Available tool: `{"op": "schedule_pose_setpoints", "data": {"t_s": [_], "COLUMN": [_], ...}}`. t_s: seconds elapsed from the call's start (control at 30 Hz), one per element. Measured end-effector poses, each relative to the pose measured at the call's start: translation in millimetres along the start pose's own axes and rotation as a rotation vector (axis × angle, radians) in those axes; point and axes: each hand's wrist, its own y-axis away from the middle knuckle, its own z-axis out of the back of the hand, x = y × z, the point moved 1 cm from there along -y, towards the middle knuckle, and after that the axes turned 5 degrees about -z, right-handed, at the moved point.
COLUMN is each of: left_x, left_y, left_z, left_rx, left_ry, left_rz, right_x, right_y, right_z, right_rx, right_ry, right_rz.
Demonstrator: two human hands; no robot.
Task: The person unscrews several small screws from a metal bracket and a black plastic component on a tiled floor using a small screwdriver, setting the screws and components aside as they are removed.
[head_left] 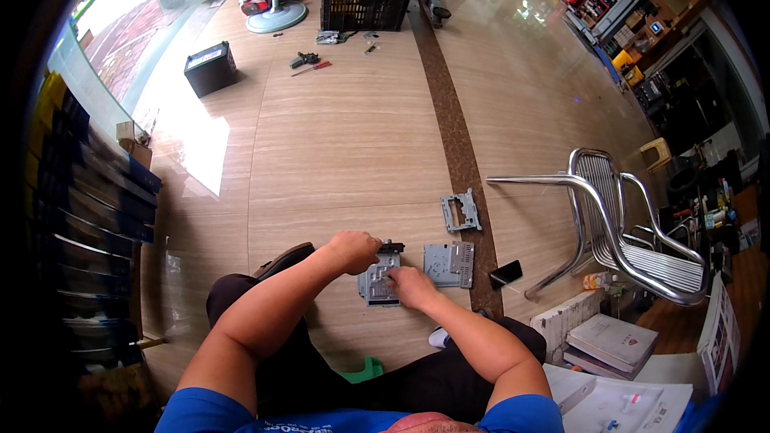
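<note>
Gripping a grey metal chassis (377, 282), left hand (354, 251) clenched, right hand (411, 285) pinching it.

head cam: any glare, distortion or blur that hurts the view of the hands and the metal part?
Head view: strong fisheye, floor seams and the brown floor strip bow, corners vignetted black; blown-out sun patch on the floor at left, sheen at top; left hand and right hand on the grey metal chassis evenly lit, small, slightly soft; no motion blur evident.
</note>
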Motion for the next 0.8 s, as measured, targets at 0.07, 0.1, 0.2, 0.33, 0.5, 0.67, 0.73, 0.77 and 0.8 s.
{"op": "schedule_pose_setpoints", "data": {"t_s": [0.07, 0.1, 0.2, 0.33, 0.5, 0.67, 0.73, 0.77, 0.8], "left_x": [0.1, 0.0, 0.9, 0.7, -0.5, 3.3, -1.2, -2.2, -3.0], "left_y": [0.4, 0.1, -0.2, -0.2, 2.4, 2.4, 3.1, 2.9, 3.4], "left_z": [0.0, -0.1, -0.9, -1.4, 0.4, -2.2, 3.5, 5.4, 5.9], "left_rx": [0.001, 0.0, -0.007, -0.011, -0.018, -0.021, -0.015, -0.013, -0.01], "left_ry": [-0.004, -0.004, -0.008, -0.01, -0.017, -0.023, -0.027, -0.028, -0.029], "left_rz": [0.001, 0.0, -0.008, -0.007, -0.001, -0.005, -0.006, -0.011, -0.016], "right_x": [1.9, 1.5, 1.5, -2.7, -2.5, 3.2, 1.1, -1.6, -3.8], "right_y": [-0.7, -1.2, -0.3, -3.6, -3.1, -2.1, -1.0, -2.8, -4.2], "right_z": [1.2, 1.0, 0.1, -1.3, -3.1, 1.6, 0.8, -0.3, -2.4], "right_rx": [0.019, 0.021, -0.008, 0.038, 0.048, 0.067, 0.03, 0.045, 0.049], "right_ry": [0.023, 0.022, -0.031, -0.029, -0.045, -0.018, -0.039, -0.026, -0.011], "right_rz": [-0.008, -0.015, -0.023, -0.005, -0.02, -0.057, -0.06, -0.057, -0.058]}}
